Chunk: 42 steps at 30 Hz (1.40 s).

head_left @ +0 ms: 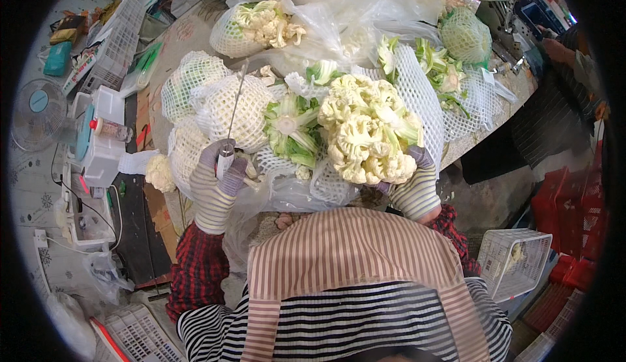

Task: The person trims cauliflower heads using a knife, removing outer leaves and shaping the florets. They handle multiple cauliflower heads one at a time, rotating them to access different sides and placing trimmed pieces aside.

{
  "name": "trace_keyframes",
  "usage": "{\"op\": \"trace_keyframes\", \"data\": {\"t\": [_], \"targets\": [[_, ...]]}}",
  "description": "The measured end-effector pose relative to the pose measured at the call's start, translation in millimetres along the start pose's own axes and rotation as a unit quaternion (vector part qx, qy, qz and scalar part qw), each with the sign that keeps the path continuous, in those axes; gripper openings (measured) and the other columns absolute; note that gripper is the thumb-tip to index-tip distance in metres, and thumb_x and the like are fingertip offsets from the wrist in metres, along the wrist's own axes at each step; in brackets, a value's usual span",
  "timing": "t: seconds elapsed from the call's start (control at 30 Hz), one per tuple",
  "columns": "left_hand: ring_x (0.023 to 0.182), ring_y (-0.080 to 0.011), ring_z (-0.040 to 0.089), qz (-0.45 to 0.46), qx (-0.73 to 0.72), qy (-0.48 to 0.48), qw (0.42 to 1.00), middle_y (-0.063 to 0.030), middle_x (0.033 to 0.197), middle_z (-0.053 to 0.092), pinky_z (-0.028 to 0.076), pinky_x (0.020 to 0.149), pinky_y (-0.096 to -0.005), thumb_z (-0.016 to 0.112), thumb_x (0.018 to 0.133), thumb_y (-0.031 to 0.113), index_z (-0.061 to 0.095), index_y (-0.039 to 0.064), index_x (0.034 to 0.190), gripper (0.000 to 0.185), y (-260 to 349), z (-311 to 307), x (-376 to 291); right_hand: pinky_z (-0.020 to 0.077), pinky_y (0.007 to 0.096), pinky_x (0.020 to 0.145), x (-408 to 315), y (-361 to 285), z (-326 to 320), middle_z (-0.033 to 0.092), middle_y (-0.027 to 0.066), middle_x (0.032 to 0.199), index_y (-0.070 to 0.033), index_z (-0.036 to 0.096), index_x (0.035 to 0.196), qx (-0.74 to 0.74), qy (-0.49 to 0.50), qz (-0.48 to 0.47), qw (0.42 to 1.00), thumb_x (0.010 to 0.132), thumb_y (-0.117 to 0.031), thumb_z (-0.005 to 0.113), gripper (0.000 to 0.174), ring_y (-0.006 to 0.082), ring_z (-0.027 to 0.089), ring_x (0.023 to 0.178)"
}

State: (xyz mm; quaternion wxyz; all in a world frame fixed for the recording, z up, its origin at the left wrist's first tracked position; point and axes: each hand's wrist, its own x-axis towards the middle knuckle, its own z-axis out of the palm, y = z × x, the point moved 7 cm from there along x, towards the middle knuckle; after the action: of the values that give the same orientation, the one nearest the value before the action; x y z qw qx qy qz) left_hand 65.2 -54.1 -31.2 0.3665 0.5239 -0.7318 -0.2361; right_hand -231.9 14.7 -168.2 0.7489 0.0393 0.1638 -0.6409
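Note:
My left hand, in a striped knit glove, grips a knife by its handle, the thin blade pointing away from me. In my gloved right hand is a large head of cauliflower, held from its lower right side. Between the two lies a cut cauliflower stem base with green leaves. Behind the blade sits a cauliflower in a white foam net. An empty-looking foam net sleeve lies just beyond the held head. My right fingers are partly hidden under the florets.
More netted cauliflowers and clear plastic bags crowd the tabletop. At left are a fan, a white foam box and a loose cauliflower piece. A white plastic basket stands right; another person's hand shows upper right.

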Motion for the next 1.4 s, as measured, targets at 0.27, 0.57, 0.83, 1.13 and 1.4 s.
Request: {"op": "trace_keyframes", "data": {"t": [0.27, 0.57, 0.83, 1.13, 1.4], "targets": [[0.073, -0.0089, 0.058, -0.053, -0.058, -0.081, 0.994, -0.0047, 0.082, 0.060, 0.049, 0.065, -0.0260, 0.063, 0.090, 0.016, 0.057, 0.001, 0.103, 0.021, -14, 29, -6, 0.0491, 0.0413, 0.097, 7, 1, -25, 0.059, 0.0135, 0.119, 0.001, 0.053, 0.123, -0.050, 0.018, -0.077, 0.996, 0.077, -0.007, 0.060, 0.047, 0.0288, 0.058, 0.111], [0.069, -0.0104, 0.056, 0.043, -0.023, -0.060, 0.997, -0.0031, 0.079, 0.061, 0.047, 0.064, -0.0245, 0.072, 0.082, 0.016, 0.060, 0.005, 0.101, 0.025, -3, 31, -1, 0.0544, 0.0303, 0.085, 6, -5, -7, 0.063, 0.0121, 0.110, 0.001, 0.045, 0.132, -0.202, -0.055, -0.054, 0.976, 0.067, -0.003, 0.062, 0.068, 0.0226, 0.064, 0.097], [0.067, -0.0294, 0.061, 0.234, 0.173, -0.141, 0.946, -0.0113, 0.079, 0.063, 0.049, 0.059, -0.0364, 0.073, 0.070, 0.010, 0.062, 0.006, 0.100, 0.032, 45, 28, 11, 0.0298, 0.0356, 0.111, 8, -33, 23, 0.045, 0.0114, 0.139, -0.001, 0.033, 0.144, -0.445, -0.077, -0.127, 0.883, 0.055, -0.007, 0.070, 0.096, 0.0249, 0.040, 0.131], [0.071, -0.0303, 0.061, 0.295, 0.293, -0.208, 0.885, -0.0096, 0.082, 0.061, 0.049, 0.059, -0.0400, 0.071, 0.067, 0.016, 0.062, 0.008, 0.107, 0.042, 53, 38, 15, 0.0272, 0.0365, 0.114, 22, -39, 32, 0.046, 0.0074, 0.140, -0.006, 0.039, 0.141, -0.653, -0.118, -0.104, 0.741, 0.046, 0.000, 0.070, 0.100, 0.0242, 0.040, 0.133], [0.069, -0.0302, 0.060, 0.293, 0.301, -0.210, 0.883, -0.0099, 0.079, 0.058, 0.047, 0.057, -0.0407, 0.071, 0.069, 0.018, 0.062, 0.009, 0.105, 0.038, 46, 42, 17, 0.0269, 0.0360, 0.113, 25, -38, 16, 0.045, 0.0080, 0.141, -0.003, 0.036, 0.143, -0.555, -0.080, -0.094, 0.823, 0.047, 0.001, 0.070, 0.102, 0.0245, 0.040, 0.133]]}}
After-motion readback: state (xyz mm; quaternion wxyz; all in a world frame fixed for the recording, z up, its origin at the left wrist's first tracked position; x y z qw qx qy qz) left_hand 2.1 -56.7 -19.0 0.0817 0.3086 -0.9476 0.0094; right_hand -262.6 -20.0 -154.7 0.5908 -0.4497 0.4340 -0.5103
